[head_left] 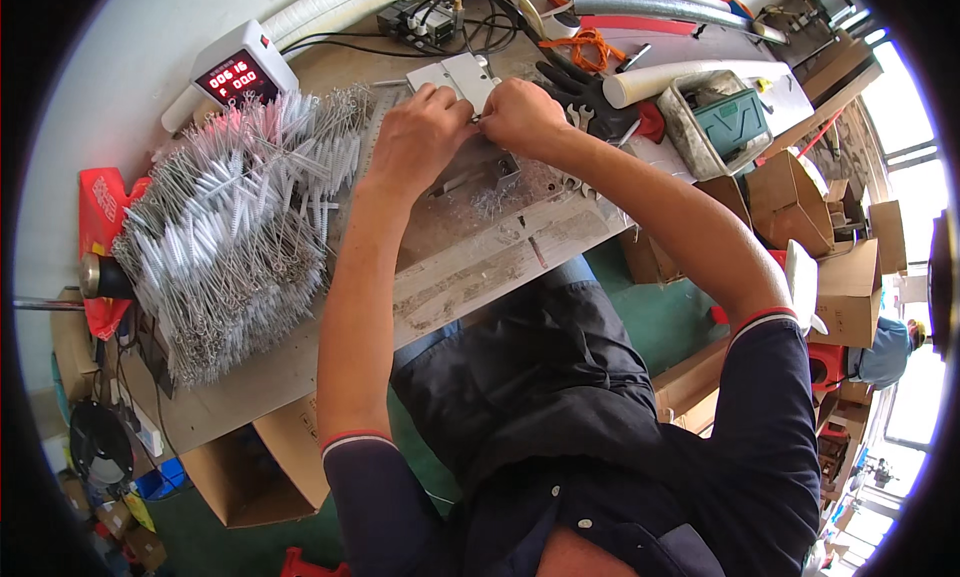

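Note:
My left hand [422,135] and my right hand [524,119] meet at the far side of the workbench. The fingers of both are closed, tip to tip, over a tiny item; my knuckles hide most of it. Just beyond them is a pale flat block [455,75], perhaps part of a small fixture. To the left of my left forearm rises a big heap of thin wire brushes [235,227] with whitish bristles and looped wire ends. Between my forearms, a small metal piece [507,167] lies on the bench near loose bristle bits [490,205].
Behind the heap stands a white counter box [240,67] with a red display. Spanners [580,117], a dark glove [585,92] and a grey bin [715,122] lie to the right. A valve with black cables [425,22] sits at the back. Below the bench is an open cardboard box [255,467].

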Demonstrator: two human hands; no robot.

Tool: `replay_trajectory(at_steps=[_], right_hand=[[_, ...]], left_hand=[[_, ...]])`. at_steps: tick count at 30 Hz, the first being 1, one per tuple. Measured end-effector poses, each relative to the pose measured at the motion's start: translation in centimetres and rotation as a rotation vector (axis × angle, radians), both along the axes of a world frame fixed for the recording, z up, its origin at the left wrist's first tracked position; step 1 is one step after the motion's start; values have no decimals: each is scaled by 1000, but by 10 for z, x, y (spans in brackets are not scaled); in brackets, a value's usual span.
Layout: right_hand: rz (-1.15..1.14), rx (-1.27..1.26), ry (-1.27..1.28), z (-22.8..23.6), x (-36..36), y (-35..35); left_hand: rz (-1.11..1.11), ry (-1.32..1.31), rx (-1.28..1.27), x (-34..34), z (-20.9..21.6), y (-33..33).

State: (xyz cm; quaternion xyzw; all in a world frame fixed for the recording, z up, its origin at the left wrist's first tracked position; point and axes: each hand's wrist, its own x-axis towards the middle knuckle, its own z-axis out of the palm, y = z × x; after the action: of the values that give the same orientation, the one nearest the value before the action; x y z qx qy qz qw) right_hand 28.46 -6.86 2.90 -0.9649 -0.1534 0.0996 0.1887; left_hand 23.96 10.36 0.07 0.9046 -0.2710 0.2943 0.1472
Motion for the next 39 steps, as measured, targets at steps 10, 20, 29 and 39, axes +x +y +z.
replay_trajectory(at_steps=[10, 20, 29, 39], right_hand=[[8, 79, 176, -1, 11, -1], [-91, 129, 125, 5, 4, 6], [9, 98, 207, 14, 6, 3], [33, 139, 90, -2, 15, -10]], left_hand=[[15, 35, -1, -1, 2, -1], [29, 36, -28, 0, -1, 1], [29, 68, -11, -2, 0, 3], [9, 54, 3, 2, 2, -3]])
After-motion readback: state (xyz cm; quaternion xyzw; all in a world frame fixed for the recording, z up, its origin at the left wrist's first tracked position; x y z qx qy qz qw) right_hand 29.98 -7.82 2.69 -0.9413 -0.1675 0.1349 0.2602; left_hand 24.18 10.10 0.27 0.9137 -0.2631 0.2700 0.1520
